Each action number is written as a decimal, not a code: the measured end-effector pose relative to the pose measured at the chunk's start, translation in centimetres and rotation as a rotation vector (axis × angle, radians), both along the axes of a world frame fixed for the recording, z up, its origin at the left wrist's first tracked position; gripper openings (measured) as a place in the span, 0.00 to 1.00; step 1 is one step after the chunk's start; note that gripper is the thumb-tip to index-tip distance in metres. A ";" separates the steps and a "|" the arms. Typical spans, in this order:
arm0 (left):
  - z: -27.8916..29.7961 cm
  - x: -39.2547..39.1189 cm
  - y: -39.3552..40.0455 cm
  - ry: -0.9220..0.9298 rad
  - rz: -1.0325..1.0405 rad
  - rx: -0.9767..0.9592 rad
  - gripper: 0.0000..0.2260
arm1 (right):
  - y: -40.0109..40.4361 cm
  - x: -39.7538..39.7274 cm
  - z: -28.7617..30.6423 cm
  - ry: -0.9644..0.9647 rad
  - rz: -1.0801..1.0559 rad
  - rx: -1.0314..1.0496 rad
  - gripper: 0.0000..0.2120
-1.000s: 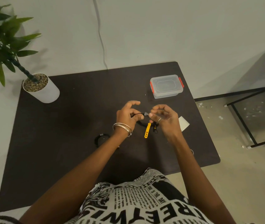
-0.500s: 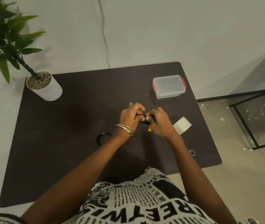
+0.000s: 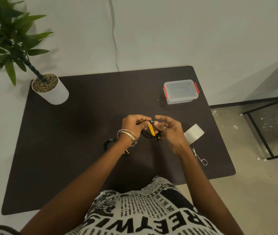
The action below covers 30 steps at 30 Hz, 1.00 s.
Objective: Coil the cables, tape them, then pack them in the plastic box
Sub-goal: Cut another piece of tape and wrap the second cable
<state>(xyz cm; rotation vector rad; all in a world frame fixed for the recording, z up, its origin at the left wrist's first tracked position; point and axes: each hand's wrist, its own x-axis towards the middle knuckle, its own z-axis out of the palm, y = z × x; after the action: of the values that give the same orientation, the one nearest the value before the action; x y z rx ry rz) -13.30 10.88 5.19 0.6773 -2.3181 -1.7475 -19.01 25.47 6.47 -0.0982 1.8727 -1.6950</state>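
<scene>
Your left hand [image 3: 133,125] grips a black coiled cable [image 3: 147,134] with a yellow strap [image 3: 151,130], held above the table [image 3: 84,133]. Your right hand [image 3: 168,128] has curled fingers at the cable; whether they pinch it cannot be told. A second coiled cable [image 3: 108,144] lies just left of your left wrist. Scissors [image 3: 200,156] and a tape roll [image 3: 194,135] sit right of your right hand. The closed plastic box [image 3: 181,91] stands beyond both hands.

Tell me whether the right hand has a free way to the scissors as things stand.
Probably yes: the scissors lie bare on the table beside the right forearm, nothing over them, but the right hand is busy at the cable.
</scene>
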 end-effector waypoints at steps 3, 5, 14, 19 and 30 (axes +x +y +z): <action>-0.3 0.3 -0.4 -0.027 0.000 0.029 0.07 | -0.7 0.0 -0.7 0.249 0.084 0.200 0.03; -0.5 0.7 -0.7 -0.058 -0.003 0.068 0.07 | -1.3 0.0 -1.0 0.333 0.116 0.346 0.06; -2.7 3.3 -5.0 -0.270 0.402 0.259 0.04 | -4.1 0.6 -6.5 -0.145 -0.081 0.447 0.10; -3.2 5.0 -6.8 -0.272 0.460 0.284 0.06 | -5.2 2.1 -8.9 -0.046 -0.144 0.577 0.10; -3.6 4.4 -5.6 -0.291 0.412 0.231 0.07 | -4.5 2.1 -9.0 0.318 0.178 0.737 0.08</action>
<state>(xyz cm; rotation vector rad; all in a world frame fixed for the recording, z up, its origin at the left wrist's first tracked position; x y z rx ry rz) -8.85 5.23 1.55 1.4190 -1.9518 -1.8226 -16.93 20.93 -2.54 -0.2352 2.5222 -0.8262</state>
